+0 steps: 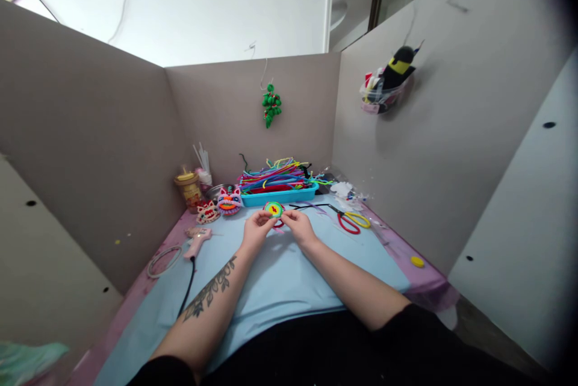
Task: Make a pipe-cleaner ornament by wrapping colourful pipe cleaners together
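Note:
A small round pipe-cleaner piece, with a green ring, a yellow middle and a red mark, is held up between my two hands. My left hand pinches its lower left edge with thumb and finger. On the opposite side, my right hand pinches the lower right edge. Some red and pink fuzzy loops show just under the piece, partly hidden by my fingers. Close behind it stands a blue tray heaped with coloured pipe cleaners.
Left lie a pink glue gun with a black cord, two fuzzy animal-face pieces and a lidded cup. Right are scissors, white scraps and a yellow lid. Grey panels enclose the table.

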{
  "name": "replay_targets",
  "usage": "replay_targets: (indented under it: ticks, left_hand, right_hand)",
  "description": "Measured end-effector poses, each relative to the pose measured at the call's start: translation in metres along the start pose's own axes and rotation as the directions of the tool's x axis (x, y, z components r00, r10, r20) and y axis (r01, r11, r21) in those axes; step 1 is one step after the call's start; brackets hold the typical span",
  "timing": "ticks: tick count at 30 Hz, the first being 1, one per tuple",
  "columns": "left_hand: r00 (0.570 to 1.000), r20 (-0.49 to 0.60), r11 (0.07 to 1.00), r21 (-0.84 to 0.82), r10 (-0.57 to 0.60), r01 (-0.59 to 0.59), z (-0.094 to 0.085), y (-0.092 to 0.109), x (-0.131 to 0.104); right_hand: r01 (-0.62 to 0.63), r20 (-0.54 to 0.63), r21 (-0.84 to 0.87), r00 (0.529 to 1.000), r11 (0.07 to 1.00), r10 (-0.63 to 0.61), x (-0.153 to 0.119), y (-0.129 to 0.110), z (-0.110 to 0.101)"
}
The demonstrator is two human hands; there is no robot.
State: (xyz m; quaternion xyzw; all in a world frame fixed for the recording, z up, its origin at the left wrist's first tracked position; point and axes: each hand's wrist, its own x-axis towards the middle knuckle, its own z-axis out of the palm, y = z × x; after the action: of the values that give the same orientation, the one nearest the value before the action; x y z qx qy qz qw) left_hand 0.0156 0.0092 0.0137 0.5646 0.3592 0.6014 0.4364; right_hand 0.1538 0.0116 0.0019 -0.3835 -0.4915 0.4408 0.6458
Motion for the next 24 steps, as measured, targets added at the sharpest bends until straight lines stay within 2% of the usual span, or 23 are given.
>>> replay_targets:
  ticks: [7,13,18,21,24]
  left_hand:
    - [1.0,-0.003,0.999,0.032,0.026,-0.026,-0.0035,-0.0061,0.0027]
    - [0.999,0.02,0.998,0.051,0.036,-0.037,-0.0037,-0.0057,0.0025]
    - [1.0,0.004,0.999,0.045,0.025,-0.025,-0.0028,-0.0063,0.0027]
    - [1.0,-0.027,1.0,0.0,-0.007,0.007,-0.003,-0.0068,0.0036]
    - [0.997,-0.046,0.997,-0.06,-0.058,0.055,-0.0037,-0.0069,0.0049]
  right_hand:
    - [-0.054,0.057,0.056,0.997,0.997,0.051,0.0,0.0,0.0008]
    - [-0.037,0.115,0.018,0.993,0.999,0.035,0.0012,0.0008,-0.0016]
    - [-0.017,0.116,-0.007,0.993,1.0,0.018,0.003,0.0015,-0.0016]
    - [0.034,0.076,-0.015,0.997,0.999,-0.033,0.0032,0.0007,-0.0015]
    - [0.141,0.022,-0.181,0.99,0.973,-0.139,0.002,-0.0013,-0.0031]
